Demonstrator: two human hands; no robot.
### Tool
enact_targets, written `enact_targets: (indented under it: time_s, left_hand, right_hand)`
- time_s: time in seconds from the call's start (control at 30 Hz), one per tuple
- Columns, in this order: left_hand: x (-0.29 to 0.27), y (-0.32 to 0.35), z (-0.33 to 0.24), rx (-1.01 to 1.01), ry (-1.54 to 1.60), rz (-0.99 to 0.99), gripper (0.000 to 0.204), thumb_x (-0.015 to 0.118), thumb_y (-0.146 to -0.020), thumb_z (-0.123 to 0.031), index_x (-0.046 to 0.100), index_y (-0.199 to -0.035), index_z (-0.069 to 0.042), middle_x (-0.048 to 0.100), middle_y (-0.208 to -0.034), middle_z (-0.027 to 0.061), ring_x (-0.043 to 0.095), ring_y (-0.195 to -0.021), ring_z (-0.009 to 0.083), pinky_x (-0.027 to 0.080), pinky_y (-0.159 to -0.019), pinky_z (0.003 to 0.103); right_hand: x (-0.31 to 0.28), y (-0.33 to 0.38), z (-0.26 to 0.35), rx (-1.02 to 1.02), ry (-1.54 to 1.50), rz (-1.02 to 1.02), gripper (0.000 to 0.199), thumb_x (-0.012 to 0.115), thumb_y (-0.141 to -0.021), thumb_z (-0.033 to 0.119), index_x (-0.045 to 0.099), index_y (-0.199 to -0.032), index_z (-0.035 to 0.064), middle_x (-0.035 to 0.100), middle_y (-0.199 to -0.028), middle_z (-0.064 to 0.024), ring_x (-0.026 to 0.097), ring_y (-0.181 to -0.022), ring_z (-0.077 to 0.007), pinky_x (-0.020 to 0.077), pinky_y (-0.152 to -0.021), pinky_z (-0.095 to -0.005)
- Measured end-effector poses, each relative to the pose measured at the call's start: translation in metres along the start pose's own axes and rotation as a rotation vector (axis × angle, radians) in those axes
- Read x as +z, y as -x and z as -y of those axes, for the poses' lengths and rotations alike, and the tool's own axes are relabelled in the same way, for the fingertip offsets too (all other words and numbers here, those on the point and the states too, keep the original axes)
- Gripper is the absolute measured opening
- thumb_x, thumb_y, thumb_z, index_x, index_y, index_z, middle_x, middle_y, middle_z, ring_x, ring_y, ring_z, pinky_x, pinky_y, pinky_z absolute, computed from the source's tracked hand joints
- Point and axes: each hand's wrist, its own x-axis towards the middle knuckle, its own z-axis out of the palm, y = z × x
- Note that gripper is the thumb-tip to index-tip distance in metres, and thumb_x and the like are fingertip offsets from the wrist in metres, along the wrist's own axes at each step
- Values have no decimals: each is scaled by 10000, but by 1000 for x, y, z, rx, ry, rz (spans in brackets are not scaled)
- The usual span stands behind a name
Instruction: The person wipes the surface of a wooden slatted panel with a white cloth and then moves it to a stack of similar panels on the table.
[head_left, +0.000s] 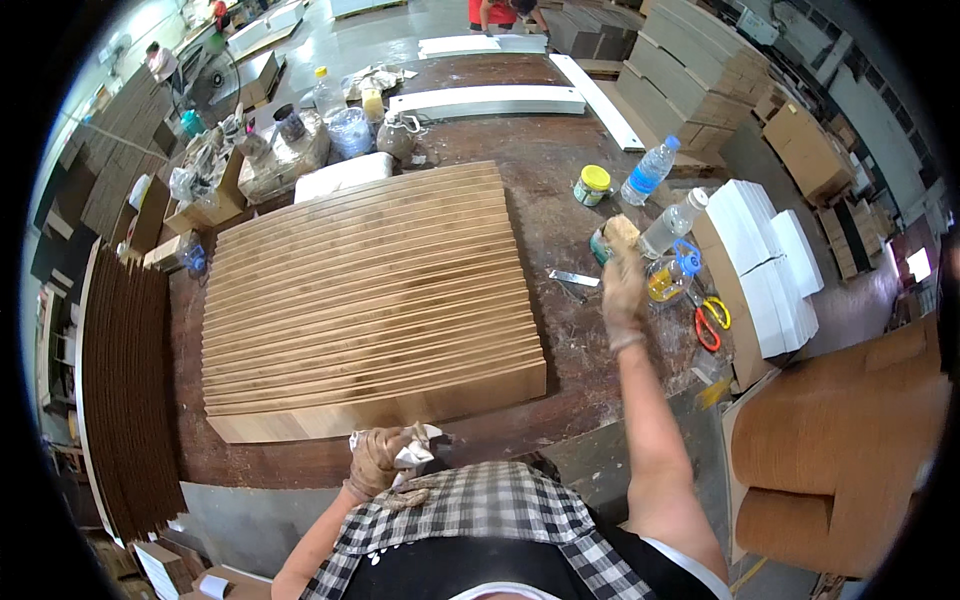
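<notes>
My left hand [376,463], in a soiled work glove, is closed on a crumpled white rag [416,447] at the table's near edge. My right hand [625,295], gloved too, reaches forward over the right side of the table. Its fingertips grip a yellowish sponge [622,230] at the mouth of a small dark green jar [600,246]. Between my arms lies a wide stack of wooden boards [370,300], staggered so that each long edge shows. A small metal scraper-like blade [574,278] rests left of my right hand.
Right of the jar stand clear bottles [650,172], a yellow-lidded jar [592,186], a blue-handled jug [664,281] and red-and-yellow scissors [710,322]. White panels [760,265] are stacked beyond. Dark boards [125,390] stand at the left edge. A person in red [490,12] works at the far end.
</notes>
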Motion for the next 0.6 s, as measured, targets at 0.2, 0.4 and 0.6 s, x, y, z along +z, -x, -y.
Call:
enact_targets:
  time_s: [0.2, 0.4, 0.6]
  left_hand:
    - [-19, -20, -10, -146, -17, 220, 458, 775, -754, -346, 695, -1195, -253, 692, -1086, 43, 637, -991, 287, 508, -823, 440]
    - [-20, 25, 7, -357, -33, -41, 353, 742, -719, -264, 724, -1044, -129, 687, -961, 107, 622, -965, 327, 489, -838, 481]
    - [-31, 9, -7, -526, -121, -40, 406, 743, -647, -260, 693, -1006, -77, 642, -999, 156, 579, -1010, 363, 449, -862, 485]
  right_hand:
    - [-25, -90, -56, -172, 1020, 218, 314, 641, -878, 285, 647, -1102, 64, 627, -1241, -164, 638, -1047, -359, 482, -968, -460]
    - [39, -47, 15, -156, 80, 56, 367, 614, -905, 133, 614, -1257, 32, 688, -1097, -118, 654, -982, -292, 521, -873, -441]
    - [166, 79, 125, -577, -52, 496, 462, 740, -898, 222, 605, -1319, 89, 654, -1114, -129, 638, -1001, -271, 551, -850, -385]
